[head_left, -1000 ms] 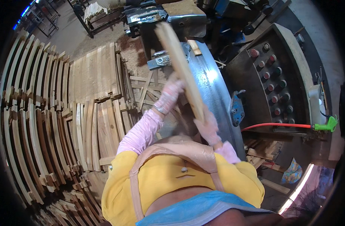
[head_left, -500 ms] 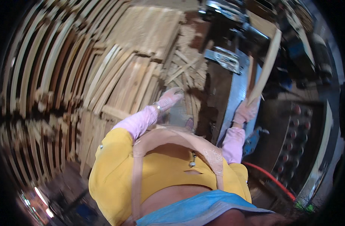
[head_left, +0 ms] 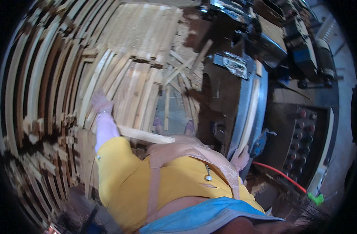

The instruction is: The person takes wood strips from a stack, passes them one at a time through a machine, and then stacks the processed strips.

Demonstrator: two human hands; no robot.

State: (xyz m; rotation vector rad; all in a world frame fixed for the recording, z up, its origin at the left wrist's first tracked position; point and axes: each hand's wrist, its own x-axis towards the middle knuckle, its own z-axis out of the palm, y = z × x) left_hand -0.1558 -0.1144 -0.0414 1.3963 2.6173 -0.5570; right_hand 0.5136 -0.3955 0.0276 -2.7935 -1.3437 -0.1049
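My right hand [head_left: 240,159], in a pale pink glove, grips the near end of a long wooden strip [head_left: 250,121]. The strip lies lengthwise on the metal bed [head_left: 240,103] of a machine, with a shorter wood piece [head_left: 258,68] beyond its far end. Out to the left, my left hand [head_left: 102,103] is over the pale strips at the left side of a stack of wooden strips [head_left: 133,91]. Motion smears its fingers, so whether it touches or holds a strip cannot be made out.
A crosswise wooden piece [head_left: 147,135] lies before my body. Tall rows of stacked strips [head_left: 46,78] fill the left side. Loose offcuts [head_left: 182,70] and sawdust lie between stack and machine. On the right are a control panel [head_left: 299,136] with several knobs and a red hose [head_left: 279,177].
My left hand has swung left onto the strips. My right hand has drawn nearer my body; the wooden strip, earlier raised at an angle, now lies along the machine bed.
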